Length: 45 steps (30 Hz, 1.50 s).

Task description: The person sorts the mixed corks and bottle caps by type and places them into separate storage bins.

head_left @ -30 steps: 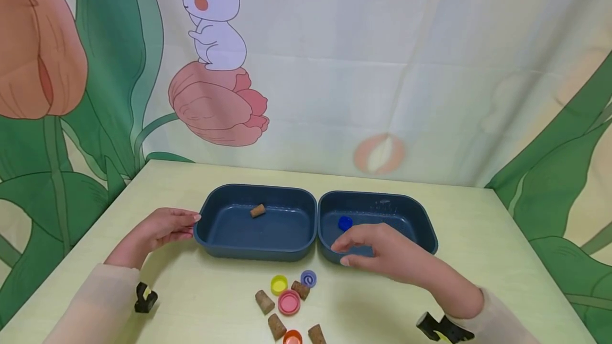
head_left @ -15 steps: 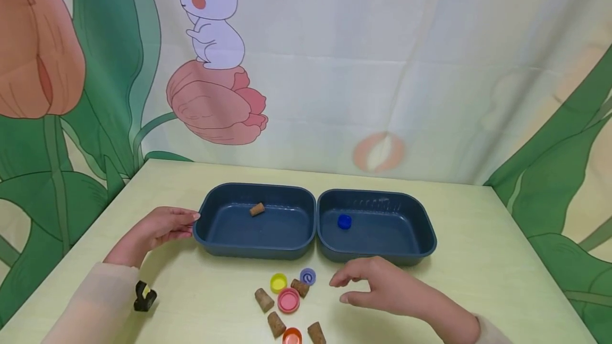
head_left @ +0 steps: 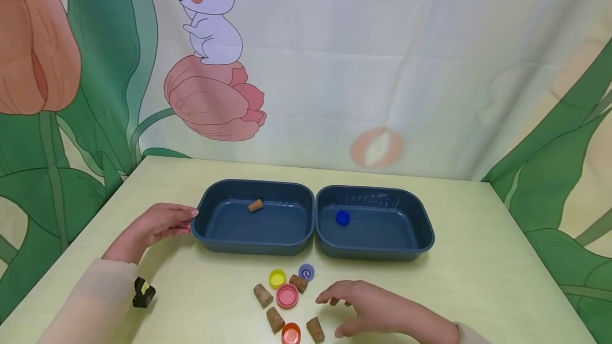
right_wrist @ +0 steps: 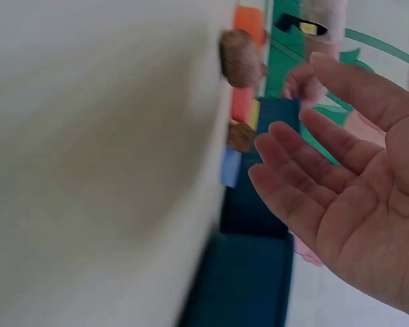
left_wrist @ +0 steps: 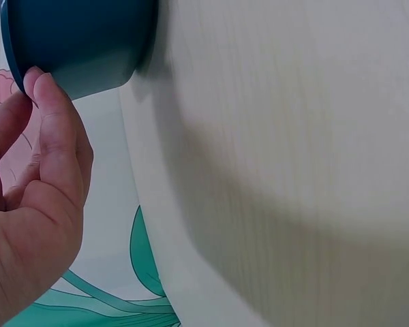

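Note:
At the left end of the left dark blue tray [head_left: 253, 248], my left hand [head_left: 160, 224] pinches the rim between thumb and fingers, as the left wrist view shows with the hand [left_wrist: 44, 163] at the tray's edge [left_wrist: 88, 75]. One cork [head_left: 255, 205] lies inside that tray. The right dark blue tray [head_left: 375, 254] stands against it with a blue bottle cap [head_left: 342, 217] inside. My right hand [head_left: 368, 307] hovers over the table, holding nothing, fingers spread and slightly bent. Just left of it are a cork [head_left: 315, 329], a pink cap [head_left: 287, 295] and a purple cap [head_left: 306, 273].
Further loose pieces lie in front of the trays: a yellow cap [head_left: 277, 278], an orange cap [head_left: 290, 333], and corks such as one [head_left: 263, 295] at the left of the group. Behind the pale table [head_left: 478, 259] hangs a printed cloth [head_left: 306, 68].
My right hand has drawn back from over the right tray toward the loose caps and corks. The left hand stays at the left tray's rim.

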Each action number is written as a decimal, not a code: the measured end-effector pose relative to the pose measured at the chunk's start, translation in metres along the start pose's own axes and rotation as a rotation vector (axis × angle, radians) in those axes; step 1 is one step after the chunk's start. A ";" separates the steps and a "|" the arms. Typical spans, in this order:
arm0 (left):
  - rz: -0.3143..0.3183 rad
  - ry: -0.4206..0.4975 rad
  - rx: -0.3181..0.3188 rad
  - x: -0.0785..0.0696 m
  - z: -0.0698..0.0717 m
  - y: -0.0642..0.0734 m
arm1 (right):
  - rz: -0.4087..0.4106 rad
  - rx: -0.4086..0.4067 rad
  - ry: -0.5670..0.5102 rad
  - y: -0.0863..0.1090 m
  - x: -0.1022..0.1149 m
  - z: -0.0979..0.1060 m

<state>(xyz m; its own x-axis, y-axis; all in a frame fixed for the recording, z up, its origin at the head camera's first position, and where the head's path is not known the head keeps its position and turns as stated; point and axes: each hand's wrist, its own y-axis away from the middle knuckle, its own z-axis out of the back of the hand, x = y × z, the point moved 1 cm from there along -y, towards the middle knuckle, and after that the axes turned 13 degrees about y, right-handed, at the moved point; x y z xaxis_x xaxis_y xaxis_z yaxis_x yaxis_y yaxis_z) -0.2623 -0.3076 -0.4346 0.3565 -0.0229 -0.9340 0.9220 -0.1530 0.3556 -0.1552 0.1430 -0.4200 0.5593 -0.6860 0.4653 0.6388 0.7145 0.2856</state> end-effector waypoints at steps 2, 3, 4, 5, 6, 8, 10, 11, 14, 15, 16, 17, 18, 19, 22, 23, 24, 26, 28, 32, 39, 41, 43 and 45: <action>-0.001 0.001 0.001 0.000 0.000 -0.001 | -0.014 0.028 0.003 -0.003 -0.001 -0.006; -0.002 0.002 0.001 0.000 0.000 -0.001 | -0.016 0.039 0.006 -0.005 0.000 -0.008; -0.003 0.002 0.001 0.000 0.000 -0.002 | -0.021 0.051 0.006 -0.006 0.000 -0.011; -0.003 0.003 -0.002 0.000 0.000 -0.002 | -0.024 0.059 0.008 -0.008 0.001 -0.013; -0.005 0.001 -0.001 0.000 -0.001 -0.002 | -0.026 0.067 0.010 -0.009 0.002 -0.015; -0.007 -0.002 0.000 -0.001 -0.001 -0.001 | -0.022 0.073 0.015 -0.011 0.003 -0.018; -0.009 -0.005 -0.002 -0.002 -0.002 -0.001 | -0.020 0.077 0.027 -0.012 0.005 -0.019; -0.010 -0.005 -0.004 -0.002 -0.003 0.000 | -0.015 0.077 0.040 -0.012 0.005 -0.020; -0.013 -0.005 0.001 -0.001 -0.003 0.000 | -0.018 0.091 0.055 -0.012 0.007 -0.020; -0.010 0.001 -0.002 -0.001 -0.004 0.000 | -0.024 0.096 0.048 -0.012 0.007 -0.020; -0.010 0.003 -0.001 0.000 -0.003 0.000 | -0.027 0.097 0.047 -0.012 0.008 -0.020; -0.010 0.006 -0.001 0.000 -0.003 0.000 | -0.034 0.101 0.037 -0.011 0.008 -0.020; -0.009 0.007 0.001 0.000 -0.003 0.000 | -0.046 0.104 0.014 -0.011 0.008 -0.020; -0.009 0.009 -0.001 0.000 -0.003 0.000 | -0.051 0.103 0.005 -0.010 0.008 -0.020; -0.010 0.010 -0.003 0.000 -0.003 0.000 | -0.054 0.091 0.002 -0.010 0.009 -0.021; -0.010 0.009 -0.004 0.000 -0.003 0.000 | -0.060 0.089 -0.009 -0.010 0.009 -0.021; -0.011 0.007 -0.004 0.000 -0.003 0.000 | -0.062 0.087 -0.007 -0.010 0.009 -0.022; -0.011 0.005 -0.004 0.000 -0.003 0.000 | -0.068 0.082 -0.002 -0.010 0.010 -0.022; -0.011 0.001 -0.005 0.000 -0.003 0.000 | -0.081 0.077 -0.015 -0.011 0.010 -0.023; -0.010 -0.004 -0.008 0.001 -0.002 0.000 | -0.075 0.061 -0.012 -0.012 0.010 -0.025; -0.016 -0.004 -0.003 0.002 -0.003 0.001 | -0.037 0.041 0.032 -0.014 0.009 -0.028; -0.019 -0.015 -0.002 0.002 -0.003 0.000 | -0.023 0.038 0.048 -0.014 0.009 -0.027; -0.020 -0.023 -0.003 0.001 -0.003 0.000 | -0.024 0.040 0.038 -0.014 0.009 -0.026; -0.020 -0.025 -0.005 0.001 -0.002 -0.001 | -0.023 0.041 0.038 -0.014 0.008 -0.025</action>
<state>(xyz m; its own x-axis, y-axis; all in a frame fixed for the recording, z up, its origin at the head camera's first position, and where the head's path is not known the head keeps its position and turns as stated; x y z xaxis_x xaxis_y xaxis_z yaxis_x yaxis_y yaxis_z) -0.2624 -0.3054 -0.4361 0.3345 -0.0444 -0.9413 0.9296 -0.1488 0.3373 -0.1464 0.1239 -0.4407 0.5649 -0.7066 0.4262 0.6300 0.7029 0.3302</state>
